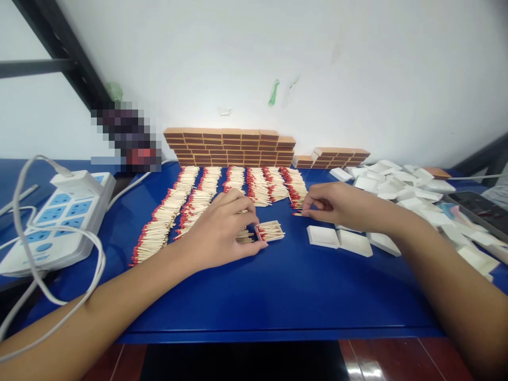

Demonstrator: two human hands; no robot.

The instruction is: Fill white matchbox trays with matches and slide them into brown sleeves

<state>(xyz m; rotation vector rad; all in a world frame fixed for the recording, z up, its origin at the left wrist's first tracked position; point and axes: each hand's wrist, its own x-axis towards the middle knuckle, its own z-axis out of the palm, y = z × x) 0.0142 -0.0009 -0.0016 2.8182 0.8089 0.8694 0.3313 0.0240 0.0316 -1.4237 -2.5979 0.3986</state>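
Observation:
My left hand (226, 227) has its thumb and fingers around the near-left end of a small white matchbox tray (280, 237), which lies on the blue table. Red-tipped matches (270, 230) fill that tray. My right hand (323, 203) is closed in a pinch on a match (297, 214), just below the rightmost row of matches (294, 185). Several more rows of matches (156, 227) run across the table, and my left hand hides part of them. Near my right wrist lie a few white trays (323, 236), with no matches visible in them.
A stack of brown matchboxes (230, 148) stands along the wall, with a lower stack (341, 157) to its right. White trays (391, 182) are heaped at the right beside a phone (482, 211). On the left sit a power strip (59, 217) and white cables (101, 259), one crossing my left forearm.

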